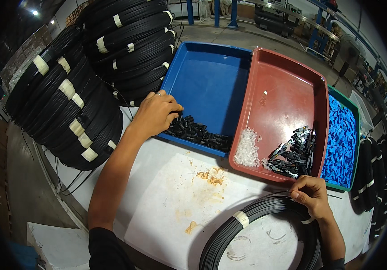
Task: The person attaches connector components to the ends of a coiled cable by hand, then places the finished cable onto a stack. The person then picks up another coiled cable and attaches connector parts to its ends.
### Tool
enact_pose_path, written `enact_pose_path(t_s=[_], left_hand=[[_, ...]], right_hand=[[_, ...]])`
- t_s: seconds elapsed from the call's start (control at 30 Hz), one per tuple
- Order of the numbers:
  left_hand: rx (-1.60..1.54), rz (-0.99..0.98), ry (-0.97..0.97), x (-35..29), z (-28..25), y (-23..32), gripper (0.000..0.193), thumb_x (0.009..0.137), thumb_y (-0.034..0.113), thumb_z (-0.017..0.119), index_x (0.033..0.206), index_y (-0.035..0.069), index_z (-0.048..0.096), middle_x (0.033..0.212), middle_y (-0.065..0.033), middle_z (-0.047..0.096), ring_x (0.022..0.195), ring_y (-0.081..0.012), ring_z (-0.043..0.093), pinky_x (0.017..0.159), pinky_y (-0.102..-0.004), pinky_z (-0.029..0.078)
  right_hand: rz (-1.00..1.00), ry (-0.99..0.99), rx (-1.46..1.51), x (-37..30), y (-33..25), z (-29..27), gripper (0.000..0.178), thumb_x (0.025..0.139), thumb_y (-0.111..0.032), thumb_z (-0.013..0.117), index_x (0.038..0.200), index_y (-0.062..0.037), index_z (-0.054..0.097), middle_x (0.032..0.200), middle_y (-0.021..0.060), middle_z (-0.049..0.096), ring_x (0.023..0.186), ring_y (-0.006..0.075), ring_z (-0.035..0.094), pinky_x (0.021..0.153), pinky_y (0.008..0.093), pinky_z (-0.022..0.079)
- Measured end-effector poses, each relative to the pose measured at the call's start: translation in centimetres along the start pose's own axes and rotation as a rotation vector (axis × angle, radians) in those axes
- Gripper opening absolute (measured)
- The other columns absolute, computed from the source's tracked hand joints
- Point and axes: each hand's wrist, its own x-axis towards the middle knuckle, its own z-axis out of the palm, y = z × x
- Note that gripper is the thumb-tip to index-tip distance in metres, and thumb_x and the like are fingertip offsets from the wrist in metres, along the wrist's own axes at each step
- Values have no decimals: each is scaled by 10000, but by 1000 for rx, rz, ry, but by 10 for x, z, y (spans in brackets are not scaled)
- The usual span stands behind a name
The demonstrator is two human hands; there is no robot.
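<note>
My left hand reaches over the near left edge of the blue tray. Its fingers are bent together against a heap of small black connector parts; whatever lies between the fingertips is hidden. At the near edge of the red tray, my right hand pinches a thin black cable with thumb and forefinger. A loose end pokes out to the right of that hand. Below it lies the coil of black cable, bound with white tape, on the white tabletop.
Tall stacks of taped black cable coils stand at the left. In the red tray are clear plastic pieces and black connectors. A green tray holds blue parts. More coils hang at the right.
</note>
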Motion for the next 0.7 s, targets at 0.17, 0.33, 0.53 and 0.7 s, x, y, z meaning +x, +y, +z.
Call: enact_pose_path(t_s=[0.17,0.33,0.53,0.7], left_hand=[[-32,-1,-2,3,3,-3,159,831,120,788,984,79,802,990,-34,720,957,-228,611,896,-376,455],[-94,-22,-37,10,-3,0,120,814,54,776,931,49,749,957,-59,719,933,-240,614,888,-373,456],[-457,-56,82,12,-12,17,172,837,11,724,1008,30,715,920,-80,701,890,-201,616,826,-338,485],[-684,-112,151,10,-22,55,230,904,20,694,1134,20,692,945,-48,680,877,-132,604,806,-270,478]], right_hand=[[-28,1,-28,2,0,1,141,873,-109,798,844,7,723,820,61,699,756,135,615,707,292,473],[-43,9,-55,0,1,0,137,876,-103,790,841,11,723,821,67,700,749,134,621,699,284,478],[-129,91,-109,-15,-9,3,107,895,-93,769,875,3,726,831,64,690,721,124,625,660,264,490],[-70,122,-324,-33,-28,-7,106,907,-88,737,931,7,696,807,74,660,696,143,595,630,304,457]])
